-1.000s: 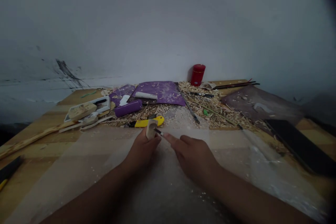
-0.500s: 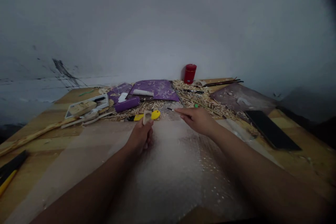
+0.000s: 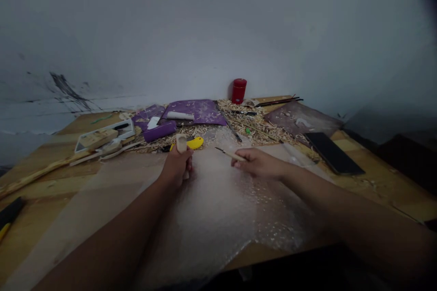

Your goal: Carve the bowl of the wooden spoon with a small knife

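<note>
My left hand (image 3: 177,163) is closed around a pale carved piece of wood (image 3: 181,142), whose rounded, hollowed end sticks up above the fingers. Just behind it lies a yellow-handled utility knife (image 3: 194,143), partly hidden by that hand. My right hand (image 3: 254,162) pinches a slim carving tool (image 3: 235,156) with a light wooden handle and a thin dark tip. The tip points left toward the wood, apart from it. Both hands are above a sheet of clear bubble wrap (image 3: 218,209) spread over the wooden table.
Wood shavings (image 3: 252,122) heap along the back, around a purple sheet (image 3: 198,111) and a red canister (image 3: 238,91). A white tray (image 3: 80,145) with wood pieces stands left. A black phone-like slab (image 3: 334,152) lies right; a black-and-yellow tool (image 3: 10,213) is at the left edge.
My right hand has turned and lowered slightly, so the carving tool's handle now shows. My left hand still holds the wood. The view has shifted a little to the right.
</note>
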Motion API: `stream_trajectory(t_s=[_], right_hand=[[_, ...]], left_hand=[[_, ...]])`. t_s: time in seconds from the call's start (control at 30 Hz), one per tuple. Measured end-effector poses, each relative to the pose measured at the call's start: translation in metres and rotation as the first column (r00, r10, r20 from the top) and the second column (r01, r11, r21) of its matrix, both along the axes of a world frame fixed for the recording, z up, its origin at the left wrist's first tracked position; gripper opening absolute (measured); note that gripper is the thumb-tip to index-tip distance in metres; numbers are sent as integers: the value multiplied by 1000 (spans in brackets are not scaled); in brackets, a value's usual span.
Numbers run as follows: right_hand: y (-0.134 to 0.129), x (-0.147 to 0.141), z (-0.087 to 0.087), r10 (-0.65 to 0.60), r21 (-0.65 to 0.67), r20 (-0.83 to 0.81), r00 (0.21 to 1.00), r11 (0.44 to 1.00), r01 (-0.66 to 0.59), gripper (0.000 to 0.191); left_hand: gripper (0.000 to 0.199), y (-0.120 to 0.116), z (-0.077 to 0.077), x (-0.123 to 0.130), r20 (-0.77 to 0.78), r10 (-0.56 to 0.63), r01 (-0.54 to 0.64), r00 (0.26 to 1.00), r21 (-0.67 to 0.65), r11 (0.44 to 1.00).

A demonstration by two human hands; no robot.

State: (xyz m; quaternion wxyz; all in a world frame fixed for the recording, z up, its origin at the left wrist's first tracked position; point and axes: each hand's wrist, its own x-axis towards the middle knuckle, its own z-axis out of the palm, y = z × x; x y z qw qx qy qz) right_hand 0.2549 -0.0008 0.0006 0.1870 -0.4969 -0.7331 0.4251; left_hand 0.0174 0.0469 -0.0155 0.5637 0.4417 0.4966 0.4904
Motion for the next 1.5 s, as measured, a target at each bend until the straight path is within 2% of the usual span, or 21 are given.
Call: stream_trajectory(t_s=[0.1,0.17,0.27,0.33,0.4,0.5,0.57,0.63,0.7,0.8,0.9,0.97,1.07,1.13,1.23,1.33,1.5], right_hand=[[-26,-27,-10,61,-177,-168,984,980,-91,26],[-26,-43,-17,28,-235,-270,963,968,-94,27],[5,-55,-17,-130,-247,-389,912,968,33,25],[32,-55,-11,-251,-219,-445,860,961,167,28],[47,-53,-4,-311,-214,-474,824,948,235,29],[32,-58,-2,-309,-257,-470,827,944,207,28],[10,-69,-8,-253,-313,-435,864,943,118,25],[-5,-81,-15,-231,-326,-401,887,940,97,22],[0,-87,-19,-279,-278,-383,881,944,178,24],[35,-78,-13,-379,-108,-372,847,924,366,29],[61,-60,-2,-387,44,-340,857,904,425,29],[58,-52,2,-317,120,-295,902,924,364,27],[32,-48,4,-184,224,-181,966,949,223,22],[14,-47,7,-143,311,-103,984,935,169,21],[-1,-42,12,-120,419,-14,993,900,115,32],[-3,-38,14,-120,491,36,992,867,87,31],[-3,-36,12,-127,559,92,988,827,54,30]], left_hand=[[16,2,2,-1,101,59,-59,993,0,998],[16,2,3,-2,161,86,-86,983,-8,996],[16,2,4,-4,219,106,-104,970,-23,994],[16,3,3,-4,239,111,-106,965,-33,994],[16,3,3,-5,252,117,-110,961,-40,993],[15,5,2,-4,268,129,-120,955,-48,992],[15,6,2,-4,278,139,-129,951,-51,990],[16,6,2,-4,285,147,-137,947,-55,989],[16,7,2,-5,291,151,-140,945,-60,988],[17,6,3,-7,292,134,-123,947,-57,991],[20,1,8,-5,289,68,-65,955,-21,998],[22,-5,11,-2,289,0,-3,957,9,1000],[21,-15,15,4,291,-81,79,953,19,997],[21,-20,16,6,286,-135,137,949,13,990],[20,-23,15,7,282,-185,192,941,4,981],[18,-23,14,6,272,-180,195,945,-28,980],[19,-20,15,2,148,-156,164,977,-48,985]])
